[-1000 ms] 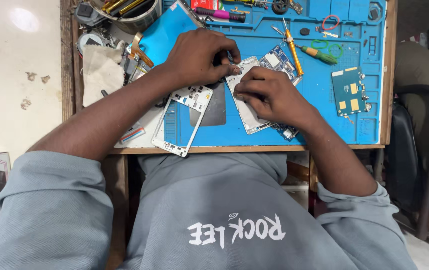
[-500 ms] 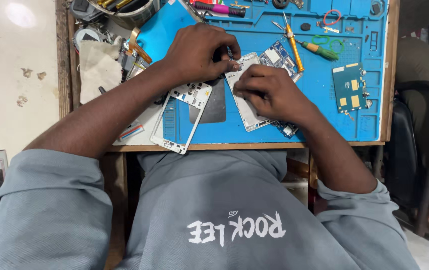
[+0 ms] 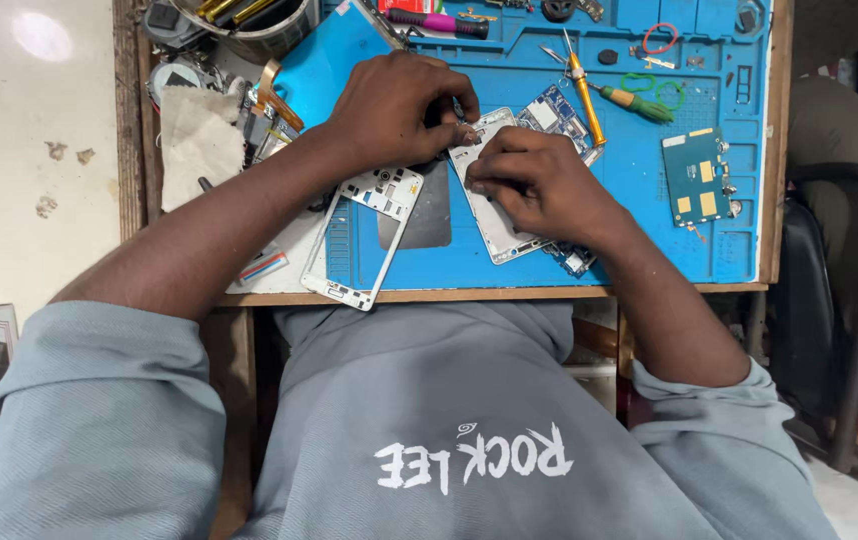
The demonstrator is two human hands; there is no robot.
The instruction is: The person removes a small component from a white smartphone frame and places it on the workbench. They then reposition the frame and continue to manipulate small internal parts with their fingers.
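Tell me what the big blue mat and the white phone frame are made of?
The blue mat looks like soft rubber or silicone: matte, with moulded little trays and grooves. The white phone frame by the left hand seems to be hard plastic, thin and smooth, though it could be painted metal. The green board looks like circuit board with shiny gold patches.

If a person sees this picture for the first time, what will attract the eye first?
Probably the two hands at the centre: the left hand and right hand meet over a white phone body on the bright blue mat. Beside them, lower left, lies an empty white phone frame.
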